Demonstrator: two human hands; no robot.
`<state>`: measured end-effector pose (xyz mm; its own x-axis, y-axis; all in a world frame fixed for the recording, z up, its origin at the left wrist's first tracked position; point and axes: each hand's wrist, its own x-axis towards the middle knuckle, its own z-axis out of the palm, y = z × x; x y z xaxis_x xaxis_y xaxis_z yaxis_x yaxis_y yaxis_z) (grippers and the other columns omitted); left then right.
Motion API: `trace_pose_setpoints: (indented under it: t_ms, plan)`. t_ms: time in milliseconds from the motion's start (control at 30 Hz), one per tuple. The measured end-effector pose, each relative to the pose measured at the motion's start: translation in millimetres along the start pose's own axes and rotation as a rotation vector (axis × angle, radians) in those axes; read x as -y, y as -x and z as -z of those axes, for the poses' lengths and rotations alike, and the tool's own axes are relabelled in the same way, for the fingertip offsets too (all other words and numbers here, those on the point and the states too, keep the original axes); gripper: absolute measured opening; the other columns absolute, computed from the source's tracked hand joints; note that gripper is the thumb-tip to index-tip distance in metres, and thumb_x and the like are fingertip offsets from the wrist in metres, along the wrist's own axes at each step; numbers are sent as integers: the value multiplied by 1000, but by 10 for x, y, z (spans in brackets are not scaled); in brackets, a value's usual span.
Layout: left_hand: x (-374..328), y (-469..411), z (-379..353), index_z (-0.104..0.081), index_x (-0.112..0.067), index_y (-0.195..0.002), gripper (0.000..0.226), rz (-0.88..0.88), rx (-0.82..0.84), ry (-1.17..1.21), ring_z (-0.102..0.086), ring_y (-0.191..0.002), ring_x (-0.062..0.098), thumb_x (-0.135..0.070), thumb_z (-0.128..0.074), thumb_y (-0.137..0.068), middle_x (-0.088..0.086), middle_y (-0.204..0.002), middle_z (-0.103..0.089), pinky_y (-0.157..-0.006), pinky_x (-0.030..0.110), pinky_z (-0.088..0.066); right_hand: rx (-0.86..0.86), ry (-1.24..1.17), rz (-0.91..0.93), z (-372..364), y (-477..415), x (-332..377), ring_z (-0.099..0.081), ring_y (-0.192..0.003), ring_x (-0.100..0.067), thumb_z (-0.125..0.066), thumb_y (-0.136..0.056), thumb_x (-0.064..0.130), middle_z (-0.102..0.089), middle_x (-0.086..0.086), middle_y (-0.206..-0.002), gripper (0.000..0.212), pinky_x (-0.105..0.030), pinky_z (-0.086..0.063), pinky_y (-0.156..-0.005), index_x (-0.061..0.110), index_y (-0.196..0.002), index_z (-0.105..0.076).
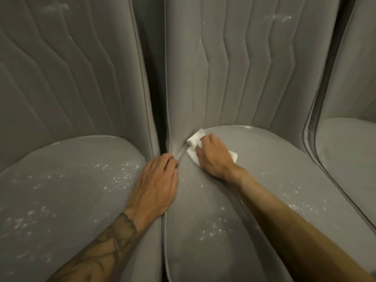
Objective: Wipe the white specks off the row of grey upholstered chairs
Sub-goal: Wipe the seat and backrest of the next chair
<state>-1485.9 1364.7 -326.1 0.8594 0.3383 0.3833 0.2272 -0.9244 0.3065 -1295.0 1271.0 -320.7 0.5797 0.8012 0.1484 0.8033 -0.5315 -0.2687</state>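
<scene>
White specks (pixel 211 228) lie scattered over the front half of the middle chair (pixel 254 200) seat, and more across the left chair (pixel 71 190) seat; faint white smears also show high on the backrests. The right hand (pixel 213 157) is curled onto a white cloth (pixel 194 139), pressing it into the back left corner of the middle seat, where cushion meets backrest. The left hand (pixel 156 186) lies along the gap between the left and middle seats, fingers fairly straight with tips dipping into the gap, holding nothing. The right chair (pixel 350 149) shows only at the edge.

The crease seems to be the step in hand. Next, the cloth likely needs dragging forward over the specks with steady pressure.
</scene>
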Motion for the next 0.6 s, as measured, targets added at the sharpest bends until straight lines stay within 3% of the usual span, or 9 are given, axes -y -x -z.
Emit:
trace_pose_setpoints:
  t_ms: [100, 300, 433, 500, 600]
  plan:
    - [-6, -7, 10, -65, -4, -117, 18, 7, -11, 13, -62, -103, 28, -8, -53, -103, 13, -117, -63, -99, 39, -47, 55, -44, 211, -41, 215, 20, -49, -90, -36, -44, -101, 28, -49, -18, -103, 24, -45, -37, -78, 5, -98, -49]
    - [7, 20, 0, -63, -2, -121, 22, 51, 40, 30, -62, -106, 28, -9, -51, -104, 15, -120, -63, -103, 37, -46, 15, -6, 48, 29, -134, 93, -49, -99, -35, -38, -103, 30, -50, -16, -114, 28, -46, -40, -89, 6, -114, -47]
    - [-8, 12, 13, -63, -4, -112, 15, 72, 24, 118, -57, -96, 23, -6, -51, -103, 13, -112, -62, -95, 29, -42, 62, -84, 287, -70, 275, 192, -41, -77, -18, -35, -100, 39, -43, 0, -94, 22, -36, -37, -74, 18, -96, -44]
    - [-13, 12, 27, -61, -6, -109, 13, 84, 25, 120, -54, -93, 20, -8, -49, -104, 11, -109, -61, -91, 28, -41, 81, -44, 303, -32, 239, 111, -45, -81, -22, -37, -101, 38, -47, -4, -97, 24, -38, -37, -75, 16, -99, -46]
    - [2, 24, 8, -58, -6, -119, 21, 103, 61, 76, -52, -99, 20, -13, -43, -106, 11, -116, -58, -99, 33, -42, 63, 42, 133, 16, -43, 126, -50, -98, -35, -40, -103, 31, -50, -16, -114, 27, -46, -39, -87, 7, -111, -49]
